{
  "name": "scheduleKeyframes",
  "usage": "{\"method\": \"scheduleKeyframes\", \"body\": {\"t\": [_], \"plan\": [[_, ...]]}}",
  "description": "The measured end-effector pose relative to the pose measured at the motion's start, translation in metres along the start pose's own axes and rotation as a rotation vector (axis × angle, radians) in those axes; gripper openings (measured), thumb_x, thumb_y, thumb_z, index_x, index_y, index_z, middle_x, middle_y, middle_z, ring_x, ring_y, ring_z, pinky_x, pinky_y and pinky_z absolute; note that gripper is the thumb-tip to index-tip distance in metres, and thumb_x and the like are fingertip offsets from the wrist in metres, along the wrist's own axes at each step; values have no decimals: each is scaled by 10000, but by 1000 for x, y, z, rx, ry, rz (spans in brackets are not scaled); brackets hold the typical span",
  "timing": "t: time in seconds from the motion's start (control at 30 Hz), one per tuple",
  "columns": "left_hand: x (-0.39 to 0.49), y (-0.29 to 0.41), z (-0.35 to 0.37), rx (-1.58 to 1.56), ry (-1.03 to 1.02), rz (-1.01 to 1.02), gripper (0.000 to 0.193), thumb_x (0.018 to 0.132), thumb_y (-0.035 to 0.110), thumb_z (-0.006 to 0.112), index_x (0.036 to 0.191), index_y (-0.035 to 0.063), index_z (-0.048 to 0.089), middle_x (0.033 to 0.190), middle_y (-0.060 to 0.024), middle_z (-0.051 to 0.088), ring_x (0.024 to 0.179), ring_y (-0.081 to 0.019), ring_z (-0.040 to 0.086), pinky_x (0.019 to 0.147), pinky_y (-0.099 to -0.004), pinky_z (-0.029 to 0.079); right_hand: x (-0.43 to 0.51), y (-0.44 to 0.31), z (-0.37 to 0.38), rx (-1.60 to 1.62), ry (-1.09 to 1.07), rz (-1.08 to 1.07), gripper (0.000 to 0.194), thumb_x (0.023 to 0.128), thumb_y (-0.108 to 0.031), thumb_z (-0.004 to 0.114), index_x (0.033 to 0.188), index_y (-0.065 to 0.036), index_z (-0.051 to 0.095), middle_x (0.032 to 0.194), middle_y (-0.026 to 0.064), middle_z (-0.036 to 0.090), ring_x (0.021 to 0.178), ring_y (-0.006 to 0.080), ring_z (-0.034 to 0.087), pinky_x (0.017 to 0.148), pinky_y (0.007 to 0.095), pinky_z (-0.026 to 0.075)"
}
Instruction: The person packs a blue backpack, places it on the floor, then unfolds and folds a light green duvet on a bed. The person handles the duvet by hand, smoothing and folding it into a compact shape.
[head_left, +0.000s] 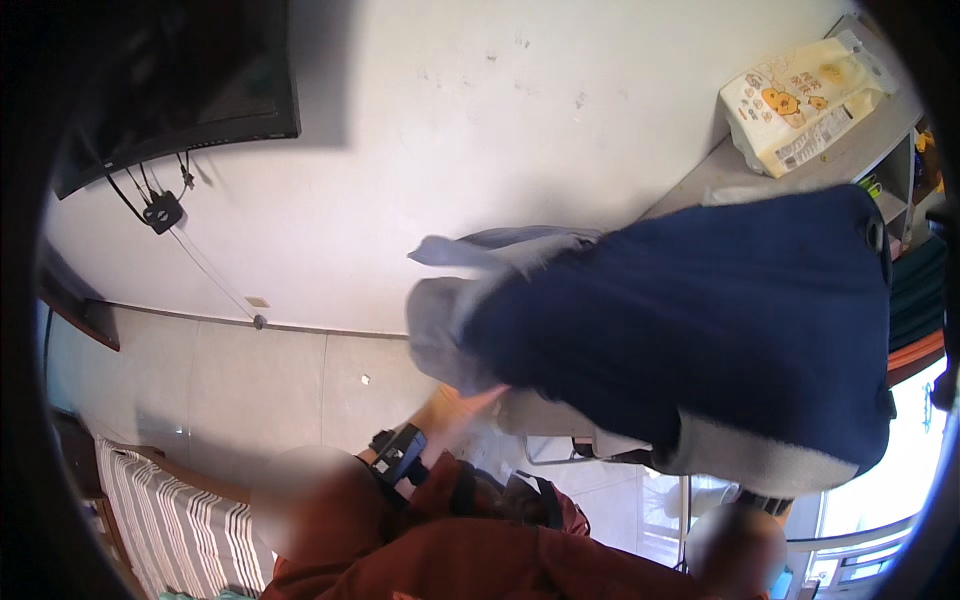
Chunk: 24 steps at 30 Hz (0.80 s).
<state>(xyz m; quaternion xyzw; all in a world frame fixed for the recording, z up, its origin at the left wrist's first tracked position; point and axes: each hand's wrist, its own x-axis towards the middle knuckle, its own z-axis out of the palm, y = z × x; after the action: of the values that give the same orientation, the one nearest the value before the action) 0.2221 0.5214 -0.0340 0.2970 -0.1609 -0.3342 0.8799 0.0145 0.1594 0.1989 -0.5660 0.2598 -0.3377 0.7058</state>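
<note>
A large dark blue cloth (690, 322) with a grey, fleece-like reverse side is spread in mid-air before me, probably a garment. Its blurred grey ends reach out to the left, and a grey fold hangs at the lower right. My left hand (474, 401) is at the cloth's lower left grey edge; motion blur and the fabric hide its fingers, so its grip is unclear. A black device (401, 454) is strapped to my left wrist. The cloth hides my right hand; only a bit of that wrist with a dark band shows below the grey fold.
At the upper right, a yellow printed soft pack (802, 109) lies on a grey shelf unit (697, 176) against the wall. A wall-mounted screen (195, 82) with cables and a small black box (163, 213) is at upper left. Striped fabric (187, 517) covers furniture at lower left.
</note>
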Motion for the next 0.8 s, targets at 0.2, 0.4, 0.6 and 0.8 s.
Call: {"method": "scheduleKeyframes", "body": {"t": [0.2,0.4,0.6,0.8], "plan": [[46,72,-29,-562,-101,-283,518,905,447,461,1141,-5,555,1120,-165,595,1023,-256,560,903,-363,448,-32,33,-122,-91,364,161,462,746,-150,595,1158,39,508,1078,163,605,892,274,622,839,382,507],[78,117,-22,-395,159,-210,634,875,544,429,1184,-1,525,1133,-179,589,1016,-310,565,907,-414,445,-39,26,-111,-80,371,140,452,735,-129,600,1147,35,516,1060,156,613,878,265,626,821,378,517],[73,190,53,-202,-5,-97,778,849,652,368,1247,-11,457,1161,-162,565,1075,-297,531,951,-415,409,-22,54,-22,98,-204,211,396,701,-73,599,1079,29,543,956,131,631,770,229,638,726,347,549],[74,147,149,211,0,-95,741,840,649,417,1176,-8,483,1121,-140,558,1041,-238,529,937,-373,417,-45,132,68,-1009,-342,-64,708,784,-412,668,1266,39,412,1266,219,463,1198,306,438,970,379,376]]}}
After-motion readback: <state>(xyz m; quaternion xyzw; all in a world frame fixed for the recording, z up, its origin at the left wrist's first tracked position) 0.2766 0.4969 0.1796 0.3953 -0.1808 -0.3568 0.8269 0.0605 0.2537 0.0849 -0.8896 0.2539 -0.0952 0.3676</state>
